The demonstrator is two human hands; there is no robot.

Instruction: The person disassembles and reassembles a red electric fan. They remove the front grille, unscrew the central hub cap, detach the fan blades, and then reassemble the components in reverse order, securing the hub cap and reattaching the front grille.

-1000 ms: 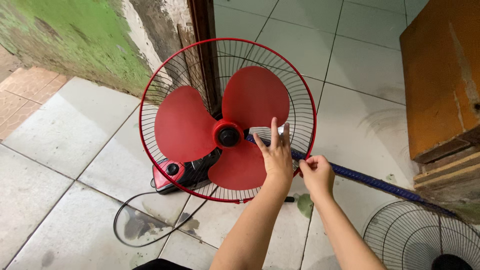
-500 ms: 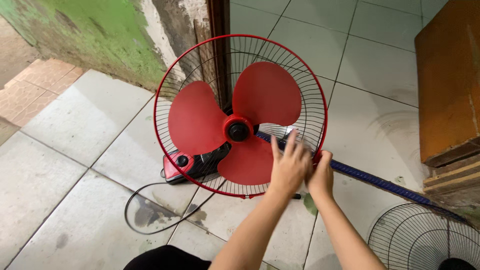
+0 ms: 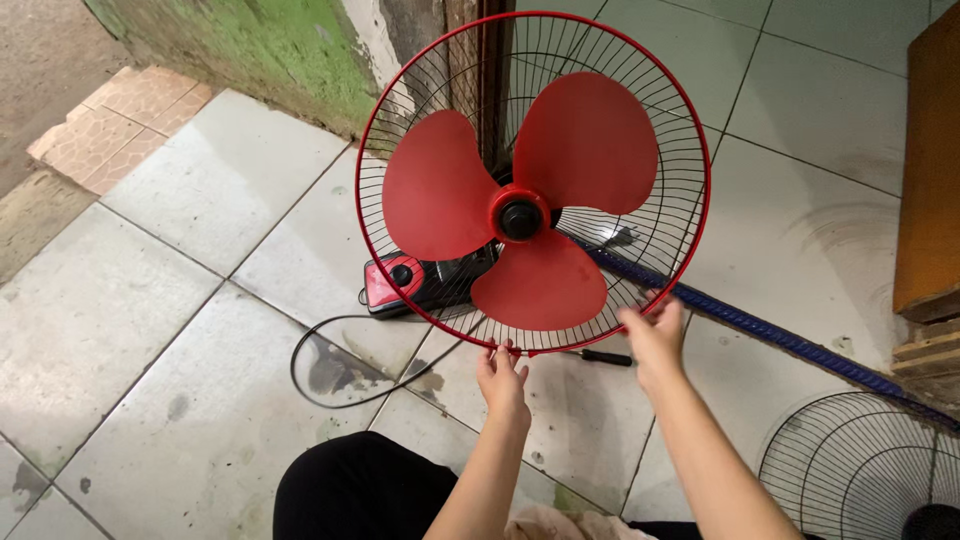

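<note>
The left hand (image 3: pixel 502 380) pinches the bottom rim of the red fan guard (image 3: pixel 400 120), and the right hand (image 3: pixel 655 335) closes its fingers on the lower right rim. The guard stands upright on the tiled floor (image 3: pixel 200 200), with bare tiles left of it and a separate black grille (image 3: pixel 850 460) lying well apart at its lower right.

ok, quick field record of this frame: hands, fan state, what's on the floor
left hand: fingertips on the bottom of the red rear guard rim
right hand: grip on the same rim, lower right
fan blades: three, red, exposed, no front cover on
motor base: red and black, behind the guard on the tiled floor
power cord: black, looped on the tiles
screwdriver: black handle, under the rim
front guard: dark wire, lying lower right
blue hose: across the floor
</note>
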